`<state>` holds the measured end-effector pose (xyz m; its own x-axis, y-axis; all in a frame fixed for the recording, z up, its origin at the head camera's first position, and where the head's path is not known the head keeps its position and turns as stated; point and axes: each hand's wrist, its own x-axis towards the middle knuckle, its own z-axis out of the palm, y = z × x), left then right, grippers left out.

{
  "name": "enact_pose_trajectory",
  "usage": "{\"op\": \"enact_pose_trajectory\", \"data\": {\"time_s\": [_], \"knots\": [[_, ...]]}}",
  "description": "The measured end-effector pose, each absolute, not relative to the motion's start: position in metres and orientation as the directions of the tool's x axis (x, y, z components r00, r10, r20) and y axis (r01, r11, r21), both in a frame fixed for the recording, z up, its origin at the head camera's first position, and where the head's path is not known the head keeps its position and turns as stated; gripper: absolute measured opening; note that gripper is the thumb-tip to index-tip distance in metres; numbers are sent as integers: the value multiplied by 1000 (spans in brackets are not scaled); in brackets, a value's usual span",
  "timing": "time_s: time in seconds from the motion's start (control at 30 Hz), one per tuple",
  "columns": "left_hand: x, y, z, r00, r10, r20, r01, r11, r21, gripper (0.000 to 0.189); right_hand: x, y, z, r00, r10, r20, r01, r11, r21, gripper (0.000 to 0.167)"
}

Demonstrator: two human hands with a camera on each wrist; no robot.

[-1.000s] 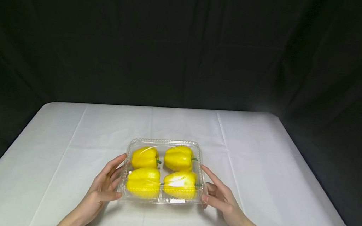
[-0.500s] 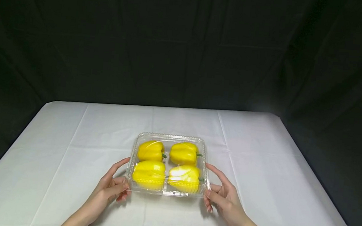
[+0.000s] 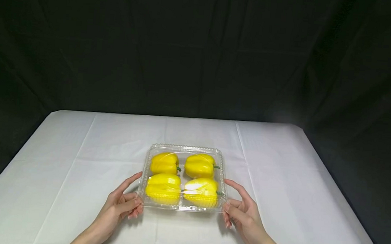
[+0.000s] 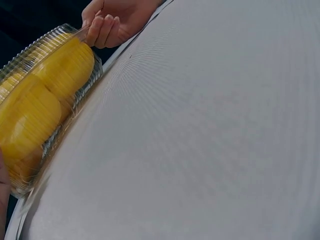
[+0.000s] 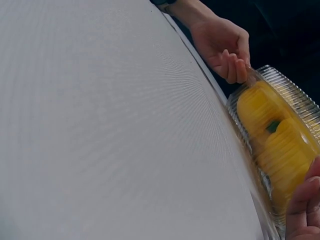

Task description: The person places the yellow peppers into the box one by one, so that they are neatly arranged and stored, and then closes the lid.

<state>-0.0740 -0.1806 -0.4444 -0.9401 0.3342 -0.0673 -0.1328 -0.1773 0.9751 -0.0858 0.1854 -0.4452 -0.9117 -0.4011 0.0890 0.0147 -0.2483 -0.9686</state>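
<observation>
A lidded clear plastic clamshell container (image 3: 181, 208) with several yellow bell peppers (image 3: 163, 188) inside is at the near middle of the white table. The peppers lie on their sides in two rows, and a few green stems show. My left hand (image 3: 116, 209) pinches the near left corner of the rim between thumb and curled fingers, its index finger stretched along the left side. On the other side, my right hand (image 3: 244, 217) pinches the near right corner in the same way. The left wrist view shows the container's ridged side wall (image 4: 50, 100), low over the cloth; whether it touches the cloth I cannot tell.
A white cloth (image 3: 73, 189) with fold creases covers the table. Black curtains (image 3: 201, 53) hang behind it and along both sides. A dark band (image 5: 162, 4) circles the left wrist in the right wrist view.
Both hands have moved the container slightly away from me and to the right, mostly in the first half second. The left thumb and fingers have closed onto the near left corner.
</observation>
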Motion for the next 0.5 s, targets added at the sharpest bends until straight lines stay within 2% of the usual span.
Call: {"op": "enact_pose_trajectory", "data": {"time_s": [0.2, 0.37, 0.5], "knots": [[-74, -179, -450, -940, 337, -54, -127, -197, 972, 66, -85, 186, -449, -903, -401, 155, -28, -306, -952, 61], [-72, -177, -452, -937, 343, -64, -144, -212, 967, 65, -81, 187, -452, -926, -362, 106, 0, -280, -960, 58], [-72, -177, -451, -939, 342, -47, -122, -201, 972, 61, -79, 190, -453, -941, -320, 108, -29, -243, -970, 56]]}}
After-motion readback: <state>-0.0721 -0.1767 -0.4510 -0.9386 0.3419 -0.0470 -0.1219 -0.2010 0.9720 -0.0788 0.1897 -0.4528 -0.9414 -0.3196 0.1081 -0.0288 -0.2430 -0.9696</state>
